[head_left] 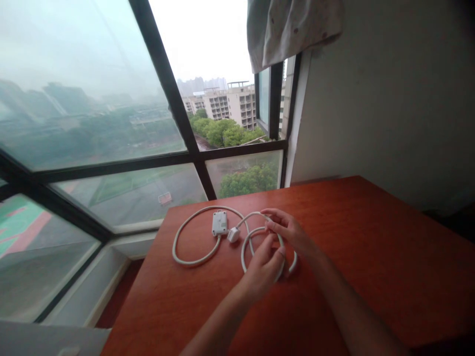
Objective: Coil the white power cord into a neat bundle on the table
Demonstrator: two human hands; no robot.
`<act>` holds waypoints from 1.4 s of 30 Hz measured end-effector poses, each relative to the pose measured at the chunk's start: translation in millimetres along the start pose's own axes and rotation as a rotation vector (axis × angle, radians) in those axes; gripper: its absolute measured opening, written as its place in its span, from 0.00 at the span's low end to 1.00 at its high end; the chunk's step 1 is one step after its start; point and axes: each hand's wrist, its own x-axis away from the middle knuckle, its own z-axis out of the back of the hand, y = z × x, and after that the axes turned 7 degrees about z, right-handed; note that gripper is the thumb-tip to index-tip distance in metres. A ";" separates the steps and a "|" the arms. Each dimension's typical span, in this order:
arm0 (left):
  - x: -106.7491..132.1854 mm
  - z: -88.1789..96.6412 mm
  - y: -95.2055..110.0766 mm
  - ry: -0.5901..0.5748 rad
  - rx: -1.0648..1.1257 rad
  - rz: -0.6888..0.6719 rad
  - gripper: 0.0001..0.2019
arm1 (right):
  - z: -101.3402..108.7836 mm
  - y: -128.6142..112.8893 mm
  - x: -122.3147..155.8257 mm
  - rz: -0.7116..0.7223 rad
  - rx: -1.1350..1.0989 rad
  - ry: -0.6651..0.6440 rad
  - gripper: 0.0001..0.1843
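A white power strip (219, 223) lies face down on the table, its cable (177, 236) looping out to the left and back. The cable's plug (233, 235) sits just right of the strip. Nearer to me the cable makes smaller coils, and both hands are on them. My left hand (265, 264) is closed around the cable at the near side of the coil. With thumb and fingers, my right hand (285, 227) pinches the cable at the coil's far side, close behind the plug end. Parts of the coil are hidden behind my hands.
The reddish-brown wooden table (371, 247) runs to the right along a plain wall (371, 109). Dark-framed windows (196, 157) stand beyond its far and left edges, with one pane open. A curtain (289, 29) hangs above. A gap separates the table's left edge from the sill.
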 end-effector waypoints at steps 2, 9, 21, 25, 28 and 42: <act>0.1 13.8 6.3 -0.013 -0.207 -0.057 0.14 | 1.1 0.3 0.5 0.011 -0.014 0.007 0.21; -23.4 86.7 15.5 0.557 -0.813 -0.407 0.13 | -4.3 -3.4 2.7 0.059 -0.022 -0.056 0.19; -34.4 95.3 24.0 0.287 -0.810 -0.258 0.10 | 24.0 -4.3 -1.2 -0.031 0.147 -0.062 0.25; -26.7 90.2 20.4 0.228 -0.321 -0.085 0.11 | 36.7 -3.1 0.2 -0.160 0.211 -0.235 0.25; -21.7 91.7 14.7 0.177 0.211 0.089 0.11 | 42.3 -2.1 1.5 -0.214 0.234 -0.293 0.25; -16.1 86.8 -12.3 0.352 0.911 0.088 0.07 | 25.7 -2.6 0.1 -0.194 0.069 -0.031 0.25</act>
